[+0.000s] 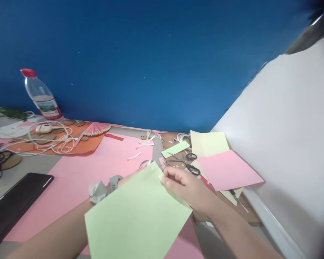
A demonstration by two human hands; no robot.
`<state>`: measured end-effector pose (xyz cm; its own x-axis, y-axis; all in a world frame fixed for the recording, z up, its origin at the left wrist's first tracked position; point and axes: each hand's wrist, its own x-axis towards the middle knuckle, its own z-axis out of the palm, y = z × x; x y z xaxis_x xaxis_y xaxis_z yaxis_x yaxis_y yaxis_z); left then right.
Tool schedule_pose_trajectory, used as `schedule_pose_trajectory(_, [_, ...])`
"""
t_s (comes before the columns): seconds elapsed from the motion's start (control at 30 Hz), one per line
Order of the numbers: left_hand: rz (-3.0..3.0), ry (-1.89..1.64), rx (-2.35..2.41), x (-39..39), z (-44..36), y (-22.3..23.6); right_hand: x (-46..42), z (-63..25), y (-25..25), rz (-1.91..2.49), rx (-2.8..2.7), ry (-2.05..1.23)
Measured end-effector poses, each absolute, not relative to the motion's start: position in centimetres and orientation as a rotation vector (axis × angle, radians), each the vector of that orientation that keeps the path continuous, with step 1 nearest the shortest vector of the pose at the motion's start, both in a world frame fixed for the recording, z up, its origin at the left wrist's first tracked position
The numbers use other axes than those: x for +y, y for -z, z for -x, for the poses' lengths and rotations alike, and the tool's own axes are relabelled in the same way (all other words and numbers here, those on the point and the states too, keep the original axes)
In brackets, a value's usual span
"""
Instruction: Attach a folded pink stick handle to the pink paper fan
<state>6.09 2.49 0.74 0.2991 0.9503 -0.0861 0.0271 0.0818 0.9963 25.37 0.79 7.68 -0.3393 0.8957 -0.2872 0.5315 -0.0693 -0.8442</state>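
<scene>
A sheet of light green paper point(140, 212) is held up in front of me, with one corner pointing away. My right hand point(182, 185) pinches its right edge near that far corner, thumb on top and fingers curled. Most of my left hand point(126, 178) is behind the sheet; its fingers are hidden, so its grip does not show. A grey watch band and a pale scrunchie circle the left wrist. Beyond my right hand, black-handled scissors point(189, 163) lie spread on a cardboard piece point(172, 138), beside a green paper strip point(175, 149).
Pink paper point(78, 180) covers much of the table. At left are a black phone point(18, 201), a cable point(64, 142), a pink folded fan point(97, 128) and a bottle point(43, 97). Pink point(229, 171) and yellow sheets point(209, 144) lie at right by a white panel point(294, 118).
</scene>
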Motion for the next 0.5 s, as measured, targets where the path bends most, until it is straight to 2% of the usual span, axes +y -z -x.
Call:
schedule_pose_trajectory(0.13, [-1.32,-0.65,0.817,3.5,-6.9,-0.2,0.8,-26.0,-6.6,1.571,-1.939,-1.381])
schedule_pose_trajectory(0.37, [-1.549,-0.486,0.662,4.6,-7.9,1.2,2.1,-28.3,-5.6,1.565,-2.076,-1.41])
schedule_pose_trajectory(0.43, [-1.681,-0.441,0.633,4.2,-8.0,1.3,2.7,-28.9,-4.9,1.614,-2.095,-1.274])
schedule_pose_trajectory(0.5, [-1.826,-0.438,0.637,3.5,-8.3,1.5,3.3,-29.1,-4.1,1.654,-2.186,-1.004])
